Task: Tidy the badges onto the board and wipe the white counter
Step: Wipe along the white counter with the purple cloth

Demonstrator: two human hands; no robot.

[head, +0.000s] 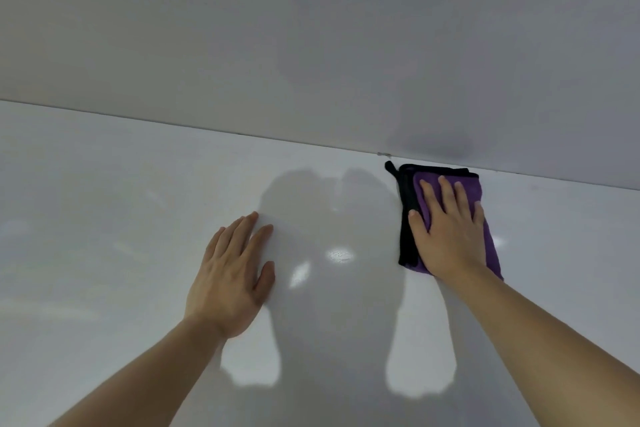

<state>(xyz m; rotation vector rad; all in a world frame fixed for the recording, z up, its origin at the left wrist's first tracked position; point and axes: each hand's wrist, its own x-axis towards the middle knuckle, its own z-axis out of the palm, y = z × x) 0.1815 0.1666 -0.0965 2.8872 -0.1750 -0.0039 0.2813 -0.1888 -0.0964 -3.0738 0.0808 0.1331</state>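
The white counter [121, 218] fills the lower half of the view. A folded purple cloth with a black edge [407, 215] lies on it at the right, close to the back wall. My right hand [446, 229] presses flat on the cloth with straight, spread fingers. My left hand [232, 274] rests flat on the bare counter left of centre, fingers straight and pointing toward the wall. No badges and no board are in view.
A plain grey-white wall [311, 62] rises from the counter's back edge, running across the whole view. A small clear bit [383, 154] sits at the seam just above the cloth. Shadows of my arms fall on the glossy counter.
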